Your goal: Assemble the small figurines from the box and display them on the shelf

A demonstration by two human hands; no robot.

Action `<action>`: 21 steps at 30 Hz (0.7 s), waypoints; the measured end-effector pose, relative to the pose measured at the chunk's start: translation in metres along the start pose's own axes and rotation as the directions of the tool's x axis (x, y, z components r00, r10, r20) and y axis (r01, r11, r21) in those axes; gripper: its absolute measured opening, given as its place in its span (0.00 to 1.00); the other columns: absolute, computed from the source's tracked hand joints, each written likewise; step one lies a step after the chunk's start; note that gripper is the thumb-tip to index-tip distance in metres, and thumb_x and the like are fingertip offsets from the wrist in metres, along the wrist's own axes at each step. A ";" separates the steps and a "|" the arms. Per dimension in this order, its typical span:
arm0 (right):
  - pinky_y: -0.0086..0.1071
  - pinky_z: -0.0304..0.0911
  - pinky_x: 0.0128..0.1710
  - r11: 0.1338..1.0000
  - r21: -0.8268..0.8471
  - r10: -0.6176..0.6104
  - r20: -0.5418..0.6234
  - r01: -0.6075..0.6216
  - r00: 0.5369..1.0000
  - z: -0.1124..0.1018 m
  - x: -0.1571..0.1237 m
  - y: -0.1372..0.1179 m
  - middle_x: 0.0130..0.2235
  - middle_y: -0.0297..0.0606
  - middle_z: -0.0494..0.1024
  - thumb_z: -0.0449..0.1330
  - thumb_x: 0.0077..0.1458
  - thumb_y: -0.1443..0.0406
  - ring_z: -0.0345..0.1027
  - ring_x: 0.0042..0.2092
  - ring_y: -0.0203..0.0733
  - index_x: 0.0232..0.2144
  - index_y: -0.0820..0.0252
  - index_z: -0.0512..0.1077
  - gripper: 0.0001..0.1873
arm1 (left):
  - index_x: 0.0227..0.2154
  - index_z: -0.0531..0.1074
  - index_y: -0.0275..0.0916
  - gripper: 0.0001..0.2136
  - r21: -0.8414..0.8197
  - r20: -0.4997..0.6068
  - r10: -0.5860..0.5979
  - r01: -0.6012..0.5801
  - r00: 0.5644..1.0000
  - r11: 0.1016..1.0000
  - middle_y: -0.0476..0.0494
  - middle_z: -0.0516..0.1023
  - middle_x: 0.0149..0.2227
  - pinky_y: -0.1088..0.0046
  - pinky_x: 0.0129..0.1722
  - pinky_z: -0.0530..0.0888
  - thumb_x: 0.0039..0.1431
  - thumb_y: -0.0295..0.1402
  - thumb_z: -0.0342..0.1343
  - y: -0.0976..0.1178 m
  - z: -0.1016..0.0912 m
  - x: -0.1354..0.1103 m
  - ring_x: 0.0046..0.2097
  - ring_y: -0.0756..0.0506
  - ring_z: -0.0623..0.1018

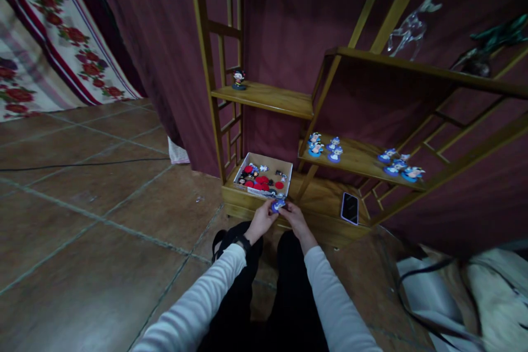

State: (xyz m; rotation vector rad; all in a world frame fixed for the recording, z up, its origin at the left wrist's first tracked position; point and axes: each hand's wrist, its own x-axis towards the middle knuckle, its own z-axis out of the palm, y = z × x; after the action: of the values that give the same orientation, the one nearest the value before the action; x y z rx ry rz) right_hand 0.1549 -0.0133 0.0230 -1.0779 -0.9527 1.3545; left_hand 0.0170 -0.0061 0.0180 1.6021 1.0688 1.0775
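Between my two hands, just in front of the box, is a small purple-and-white figurine (278, 205). My left hand (263, 220) pinches it from the left, and my right hand (293, 216) has its fingers on the right side. Behind them an open cardboard box (290, 169) holds several small figurines and red round pieces. Similar blue and purple figurines (335, 153) stand in a group at the left of the middle shelf (355, 157). Another group of figurines (395, 166) stands at that shelf's right end.
One dark-and-red figurine (238, 79) stands on the upper left shelf (272, 100). A phone (350, 208) lies on the bottom board. Higher up are a clear deer ornament (412, 27) and a dark green ornament (495, 38). Bags (437, 291) rest on the floor at right.
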 end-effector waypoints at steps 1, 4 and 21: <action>0.37 0.60 0.45 1.000 0.000 0.003 -0.003 -0.003 1.000 -0.001 0.001 0.001 0.34 0.35 0.78 0.68 0.33 0.61 0.69 0.37 0.42 0.33 0.59 0.74 0.19 | 0.50 0.64 0.39 0.23 0.099 0.020 0.028 -0.030 0.999 0.995 0.40 0.75 0.43 0.66 0.46 0.69 0.49 0.24 0.55 0.003 -0.001 -0.002 0.43 0.44 0.75; 0.36 0.61 0.45 1.000 -0.013 0.008 -0.025 -0.008 1.000 -0.004 0.003 0.007 0.34 0.34 0.78 0.67 0.33 0.62 0.68 0.38 0.41 0.33 0.58 0.74 0.19 | 0.52 0.63 0.38 0.21 0.361 0.083 0.075 -0.100 0.994 0.927 0.36 0.71 0.49 0.66 0.50 0.66 0.54 0.27 0.52 0.014 -0.005 -0.008 0.49 0.41 0.72; 0.35 0.62 0.44 0.999 0.005 0.033 -0.015 -0.033 0.999 -0.011 0.007 0.011 0.39 0.35 0.77 0.64 0.34 0.67 0.68 0.40 0.39 0.35 0.56 0.73 0.19 | 0.59 0.51 0.33 0.23 0.792 0.329 0.175 -0.372 0.928 0.484 0.31 0.69 0.46 0.66 0.45 0.66 0.60 0.25 0.41 0.021 -0.014 -0.007 0.46 0.42 0.72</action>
State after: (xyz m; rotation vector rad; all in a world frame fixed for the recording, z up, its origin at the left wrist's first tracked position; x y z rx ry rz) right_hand 0.1631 -0.0071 0.0091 -1.1031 -0.9238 1.3733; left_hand 0.0052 -0.0145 0.0404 2.7002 1.3121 0.5197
